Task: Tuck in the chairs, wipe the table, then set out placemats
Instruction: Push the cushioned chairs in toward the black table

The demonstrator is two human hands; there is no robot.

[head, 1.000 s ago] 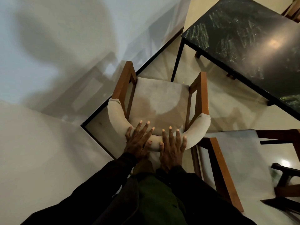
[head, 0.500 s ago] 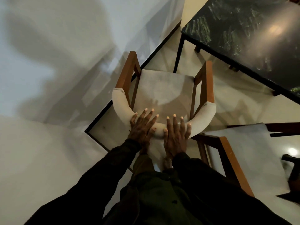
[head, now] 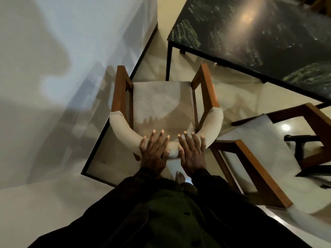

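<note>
Chair [head: 161,104], wooden arms, pale curved backrest [head: 124,130] under flat-fingered left hand [head: 154,154] and right hand [head: 193,153]

— Walls?
— Pale, plain wall [head: 53,42] on the left, with large soft shadows across it. A dark skirting strip [head: 143,49] runs along its foot and turns a corner at lower left.
— Floor?
— Glossy cream floor [head: 238,97], reflective. One small bright light spot [head: 285,127] shows on it at the right.
— Furniture?
— A dark, mottled table [head: 268,42] on a thin black frame at upper right, with a warm glare [head: 246,17] on its top. A wood-framed armchair [head: 161,104] with a pale seat stands between the wall and a second chair [head: 265,149]. A black frame [head: 302,147] stands at the right edge; I cannot tell what it is.
— Windows?
— None in view.
</note>
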